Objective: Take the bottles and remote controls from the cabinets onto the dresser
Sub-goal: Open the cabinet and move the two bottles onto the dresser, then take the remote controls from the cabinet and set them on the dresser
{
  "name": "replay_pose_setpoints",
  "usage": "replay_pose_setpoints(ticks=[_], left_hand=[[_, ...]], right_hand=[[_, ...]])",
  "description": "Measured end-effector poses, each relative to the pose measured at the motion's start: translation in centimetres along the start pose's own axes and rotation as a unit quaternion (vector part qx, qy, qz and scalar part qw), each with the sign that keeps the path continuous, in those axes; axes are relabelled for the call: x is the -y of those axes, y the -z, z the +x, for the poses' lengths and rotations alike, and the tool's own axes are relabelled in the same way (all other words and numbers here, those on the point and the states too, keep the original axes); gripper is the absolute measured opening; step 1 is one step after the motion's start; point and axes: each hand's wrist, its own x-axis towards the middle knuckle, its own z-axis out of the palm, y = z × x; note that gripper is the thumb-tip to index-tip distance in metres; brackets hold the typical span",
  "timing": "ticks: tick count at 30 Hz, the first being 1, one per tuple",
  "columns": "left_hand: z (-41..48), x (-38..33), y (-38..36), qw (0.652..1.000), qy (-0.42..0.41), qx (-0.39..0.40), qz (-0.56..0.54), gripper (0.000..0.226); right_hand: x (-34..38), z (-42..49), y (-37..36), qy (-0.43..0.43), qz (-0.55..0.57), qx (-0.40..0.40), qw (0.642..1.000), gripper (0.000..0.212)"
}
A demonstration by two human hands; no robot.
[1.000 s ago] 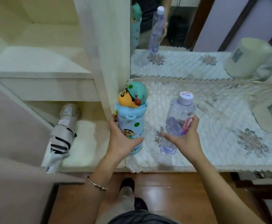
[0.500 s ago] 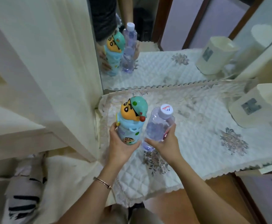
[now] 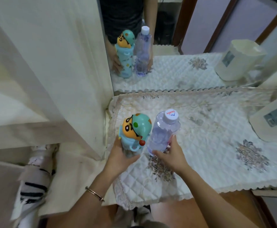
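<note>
A light-blue cartoon bottle (image 3: 135, 130) with an orange face and green cap stands on the quilted dresser cloth (image 3: 208, 155), near its left edge. My left hand (image 3: 121, 157) is wrapped around its lower body. Right beside it stands a clear plastic water bottle (image 3: 163, 132) with a white cap, held low by my right hand (image 3: 169, 156). The two bottles almost touch. Both look set down on the cloth, their bases hidden by my fingers.
A mirror (image 3: 184, 46) behind the dresser reflects both bottles. A cream container (image 3: 274, 119) sits at the dresser's right end. The cream cabinet panel (image 3: 60, 71) stands to the left, with a folded striped umbrella (image 3: 34, 180) on its lower shelf.
Both hands carried the bottles further back onto the dresser and closer together; the bottles now sit lower on the cloth. The view shifted right, away from the cabinet.
</note>
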Motion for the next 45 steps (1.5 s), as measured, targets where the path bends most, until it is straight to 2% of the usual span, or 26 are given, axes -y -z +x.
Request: replay_pose_setpoints(ticks=[4,9,12,16,22,25,27,29,31,33,35,38,41,43,45], left_hand=[[-0.3,0.2,-0.4,1.0,0.005,-0.029,-0.001,0.059],[0.1,0.7,-1.0,0.998,0.009,-0.062,-0.003,0.065],[0.3,0.8,-1.1,0.999,0.005,-0.049,-0.006,0.066],[0.1,0.6,-0.6,0.999,0.007,-0.028,-0.023,0.079],[-0.2,0.7,-1.0,0.999,0.004,-0.028,-0.026,0.075],[-0.5,0.9,-0.6,0.999,0.014,-0.028,0.008,0.086],[-1.2,1.4,-0.2,0.997,0.051,-0.034,0.036,0.095],[-2.3,2.0,0.1,0.993,0.075,-0.067,0.063,0.089],[-3.4,2.2,0.3,0.987,0.082,-0.112,0.083,0.073],[-4.7,1.8,0.4,0.985,0.08,-0.124,0.087,0.051],[-6.0,1.6,0.5,0.993,0.067,-0.068,0.07,0.029],[-8.1,1.5,0.0,0.988,0.068,0.132,0.046,0.019],[-10.1,2.4,-0.5,0.929,0.076,0.348,0.097,0.019],[-11.3,4.0,-0.8,0.885,0.074,0.432,0.156,0.019],[-12.9,6.5,-0.9,0.847,0.057,0.479,0.226,0.019]], right_hand=[[-0.2,-0.1,0.1,0.01,-0.009,-0.017,1.0,0.056],[-0.3,-0.3,0.4,0.016,0.018,-0.024,0.999,0.057],[-0.3,-0.4,0.4,0.025,0.022,-0.028,0.999,0.058],[-0.4,-0.4,0.2,0.03,0.014,-0.028,0.999,0.051],[-0.5,-0.4,0.2,0.025,0.03,-0.023,0.999,0.049],[-0.5,-0.6,0.4,0.022,0.044,-0.001,0.999,0.054],[-1.0,-1.2,0.4,-0.003,0.063,0.003,0.998,0.068],[-1.4,-2.4,0.6,-0.045,0.059,-0.019,0.997,0.079],[-2.0,-4.1,1.0,-0.065,0.029,-0.055,0.996,0.069],[-2.6,-6.1,1.3,-0.082,0.011,-0.095,0.992,0.054],[-3.4,-8.4,1.4,-0.109,0.005,-0.135,0.985,0.042],[-4.6,-12.7,0.4,-0.167,0.003,-0.188,0.968,0.035],[-6.0,-18.5,-2.2,-0.243,0.023,-0.226,0.943,0.032],[-7.5,-23.1,-5.3,-0.317,0.059,-0.232,0.918,0.033],[-9.0,-28.2,-9.0,-0.385,0.101,-0.24,0.885,0.035]])
